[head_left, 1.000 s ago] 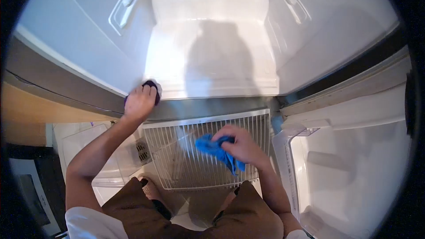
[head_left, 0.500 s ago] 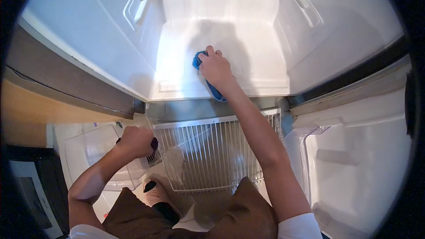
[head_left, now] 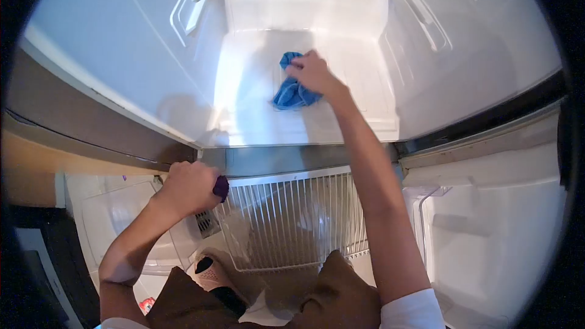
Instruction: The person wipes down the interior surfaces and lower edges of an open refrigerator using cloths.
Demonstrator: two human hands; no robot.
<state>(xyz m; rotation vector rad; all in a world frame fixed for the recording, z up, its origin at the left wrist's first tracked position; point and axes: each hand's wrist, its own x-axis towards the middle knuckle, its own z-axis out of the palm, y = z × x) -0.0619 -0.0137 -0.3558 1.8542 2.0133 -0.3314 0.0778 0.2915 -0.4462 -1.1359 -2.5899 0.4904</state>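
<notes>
Inside the white fridge compartment (head_left: 244,128), a crumpled blue cloth (head_left: 294,94) lies on the floor surface. My right hand (head_left: 315,74) grips its upper part, with the rest spread below and under the fingers. My left hand (head_left: 186,189) is closed in a fist at the lower left, outside the compartment and in front of its edge. A dark purple cloth (head_left: 221,189) pokes out of the right side of that fist.
A white wire shelf (head_left: 292,222) stands below the compartment, between it and my legs. The open door with its shelf (head_left: 469,225) is at the right. Clear drawers (head_left: 125,222) lie at the lower left, beside a wooden panel (head_left: 36,146).
The blue cloth has gone from above the wire shelf into the compartment with my right hand and spread out there. My left hand has dropped from the compartment's edge with the purple cloth.
</notes>
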